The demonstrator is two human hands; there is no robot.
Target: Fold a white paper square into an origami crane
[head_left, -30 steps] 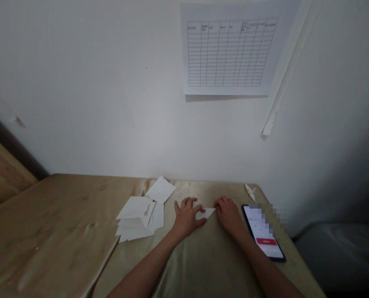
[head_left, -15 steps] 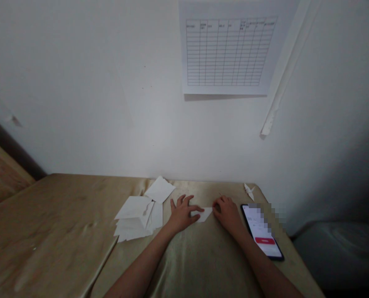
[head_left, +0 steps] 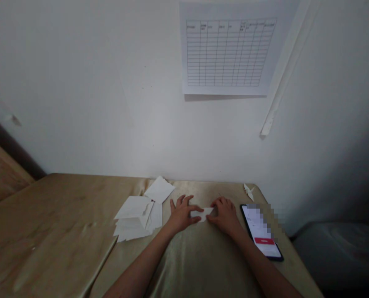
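Note:
A small folded piece of white paper (head_left: 203,213) lies flat on the tan table (head_left: 63,215) between my two hands. My left hand (head_left: 182,213) rests on its left end with fingers spread and flat, the thumb pressing the paper. My right hand (head_left: 224,212) covers its right end, fingers curled down onto the paper. Both forearms reach in from the bottom edge.
A loose stack of white sheets (head_left: 139,215) lies left of my hands. A phone (head_left: 262,238) with a lit screen lies at the right. A small folded paper crane (head_left: 249,191) sits near the far right corner. A ruled chart (head_left: 229,51) hangs on the wall.
My right hand has slid left over the paper, so less of the paper shows. My left hand has shifted slightly left and stays pressed on it.

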